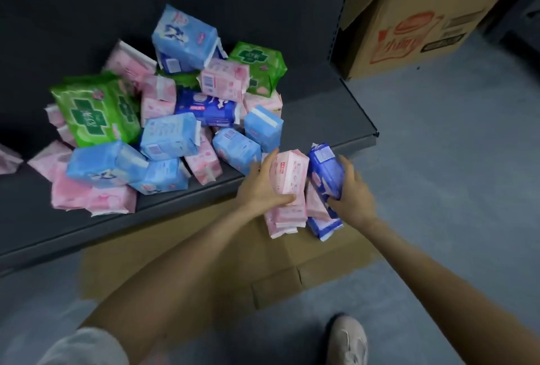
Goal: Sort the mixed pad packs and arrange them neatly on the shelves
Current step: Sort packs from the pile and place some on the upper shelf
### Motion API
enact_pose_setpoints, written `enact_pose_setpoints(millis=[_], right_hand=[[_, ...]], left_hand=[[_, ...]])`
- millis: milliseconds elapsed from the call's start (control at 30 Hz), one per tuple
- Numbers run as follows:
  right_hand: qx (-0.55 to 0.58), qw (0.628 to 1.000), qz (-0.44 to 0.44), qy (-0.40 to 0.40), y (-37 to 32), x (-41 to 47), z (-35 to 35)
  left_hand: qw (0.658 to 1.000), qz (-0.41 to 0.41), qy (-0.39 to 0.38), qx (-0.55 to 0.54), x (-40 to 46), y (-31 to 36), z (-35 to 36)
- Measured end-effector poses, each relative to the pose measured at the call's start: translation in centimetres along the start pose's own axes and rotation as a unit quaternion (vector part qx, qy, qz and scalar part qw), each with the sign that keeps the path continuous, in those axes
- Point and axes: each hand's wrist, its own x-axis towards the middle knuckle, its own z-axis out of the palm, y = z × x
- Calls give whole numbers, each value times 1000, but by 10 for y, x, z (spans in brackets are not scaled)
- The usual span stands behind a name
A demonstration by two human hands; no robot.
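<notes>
Pink pad packs (287, 189) gripped in left hand (263, 186), fingers curled round a small stack of them, thumb along the top edge; right hand (352, 189) grasps a dark blue pack (325, 177), with another pink pack (314, 203) squeezed between the two hands. Both hands hold this bundle just off the front edge of the dark shelf (336, 119), above flattened cardboard (204, 247) on the floor. Rest of the mix is heaped on the shelf: light blue packs (184, 37), green packs (96, 107), more pink ones (225, 79), one dark blue pack (207, 108) in the middle, all jumbled and overlapping, none in rows yet. Judging by the film wrap, packs are light, soft, squashy, a bit slick; several fit in one hand but stacked ones likely slide, so best held across the flat faces or pressed between the palms, not by the crimped end seals. Sorting looks barely started. Brown cardboard carton (423, 22) stands right of the shelf upright, contents not visible. A shoe (349, 338) shows at the bottom edge.
</notes>
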Motion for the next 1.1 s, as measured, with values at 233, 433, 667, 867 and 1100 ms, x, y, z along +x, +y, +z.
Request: enact_pose_setpoints(millis=[233,433,667,867,1100], right_hand=[[-205,978,-16,14,35,26,53],[-101,988,2,-113,42,24,63],[-246,962,13,-115,55,27,64],[-226,971,20,-76,54,33,74],[-207,975,63,55,107,38,55]], left_hand=[[993,-37,-20,107,32,-21,58],[988,-10,-58,144,30,-37,72],[997,-18,-62,32,22,-44,75],[976,-14,-101,-193,16,-56,74],[985,-58,43,-156,13,-93,35]])
